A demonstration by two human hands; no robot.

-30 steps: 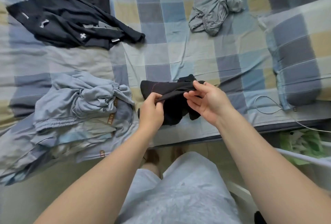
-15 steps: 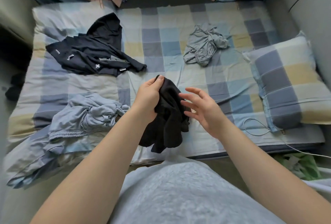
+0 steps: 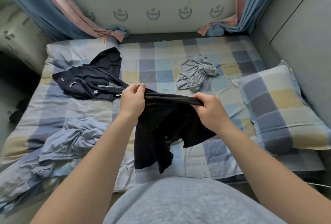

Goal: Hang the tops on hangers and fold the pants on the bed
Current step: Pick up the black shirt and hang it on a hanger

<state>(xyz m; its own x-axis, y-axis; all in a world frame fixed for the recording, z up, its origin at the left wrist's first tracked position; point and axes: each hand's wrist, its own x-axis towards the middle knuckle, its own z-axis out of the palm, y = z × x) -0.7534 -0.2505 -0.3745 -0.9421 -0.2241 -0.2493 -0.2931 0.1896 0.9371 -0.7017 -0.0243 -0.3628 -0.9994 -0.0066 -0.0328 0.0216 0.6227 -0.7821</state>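
1. Far left corner, behind the bed (image 3: 157, 66): left curtain (image 3: 53, 9), blue and pink, gathered, its end lying on the mattress edge.
2. Near left of the checked sheet: light blue garment (image 3: 71, 139), a rumpled heap that spills over the near edge.
3. Behind that heap, toward the wall: dark navy top (image 3: 93, 78), spread loosely, with small white marks on the fabric. Its near edge sits just behind the left hand.
4. Left hand (image 3: 132, 100): raised over the bed, fingers and thumb curled, pinching one end of the black garment's upper edge.
5. Black garment (image 3: 161, 130): in the air between both hands, its top edge pulled into a band from hand to hand. The rest hangs in folds over the near part of the sheet. Cannot tell whether the lower ends touch the sheet, nor whether it is a top or pants.
6. Right hand (image 3: 209, 109): fingers curled round the other end of the same edge, gripping it.
7. Mid-bed, beyond the right hand: grey garment (image 3: 195, 75), crumpled, well apart from the other clothes.
8. Right side: checked pillow (image 3: 286, 109), lying flat against the side panel.
9. Far right corner: right curtain (image 3: 245, 5), blue and pink, bunched at the mattress edge
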